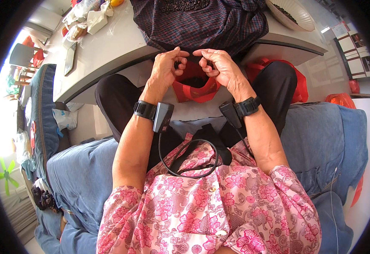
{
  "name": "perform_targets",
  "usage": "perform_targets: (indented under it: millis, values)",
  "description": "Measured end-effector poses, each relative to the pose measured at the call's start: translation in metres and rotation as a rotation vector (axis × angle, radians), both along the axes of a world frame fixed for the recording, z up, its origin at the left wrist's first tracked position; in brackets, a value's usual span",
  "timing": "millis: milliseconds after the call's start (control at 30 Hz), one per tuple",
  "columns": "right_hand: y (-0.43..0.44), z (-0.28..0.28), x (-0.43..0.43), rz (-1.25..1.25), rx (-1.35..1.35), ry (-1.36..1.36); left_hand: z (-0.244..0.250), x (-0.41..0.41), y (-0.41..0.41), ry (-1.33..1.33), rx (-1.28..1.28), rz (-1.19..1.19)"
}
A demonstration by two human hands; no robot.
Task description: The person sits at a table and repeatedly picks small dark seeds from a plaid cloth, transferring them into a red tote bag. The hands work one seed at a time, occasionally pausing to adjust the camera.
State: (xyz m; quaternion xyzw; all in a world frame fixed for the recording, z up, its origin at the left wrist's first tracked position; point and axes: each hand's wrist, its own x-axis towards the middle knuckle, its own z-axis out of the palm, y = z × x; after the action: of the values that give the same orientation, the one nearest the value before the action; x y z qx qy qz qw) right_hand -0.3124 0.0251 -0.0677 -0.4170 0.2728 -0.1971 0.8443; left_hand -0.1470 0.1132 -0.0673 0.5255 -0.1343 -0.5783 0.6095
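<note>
My left hand (169, 65) and my right hand (215, 63) are held up a little apart, between my knees and just before the table edge. Fingers curl in on both, with a small dark thing in each palm, too small to name. Below them a red bag (196, 92) stands wide at the top, dark stuff inside it. Beyond my hands a dark plaid cloth (204, 28) drapes over the table edge, bearing a heap of small dark beans or seeds (185, 4). At the upper right a pale fluted bowl (294, 22) holds more small dark pieces.
The light table (115, 47) carries a phone or tablet (70, 58), a white carton (96, 21) and plastic bags (77, 31) at the left. Another red bag (299, 84) lies beyond my right knee. I sit on a blue-covered sofa (315, 136). A cable (215, 158) loops between my wrist devices.
</note>
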Motion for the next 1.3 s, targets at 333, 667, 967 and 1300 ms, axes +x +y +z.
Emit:
perform_targets:
  millis: [333,667,967,1300]
  values:
    - [-0.007,-0.001,-0.002,-0.037,0.028,-0.007,0.005,-0.004,0.0,-0.147,0.113,-0.101]
    - [-0.01,-0.006,-0.001,-0.059,0.04,-0.06,-0.002,0.002,-0.001,-0.079,0.125,-0.238]
    - [-0.011,-0.007,-0.001,-0.049,0.02,-0.067,-0.007,0.003,-0.002,0.139,-0.134,-0.148]
    - [-0.01,-0.007,0.0,-0.043,0.018,-0.038,-0.009,0.004,0.001,-0.012,-0.102,-0.145]
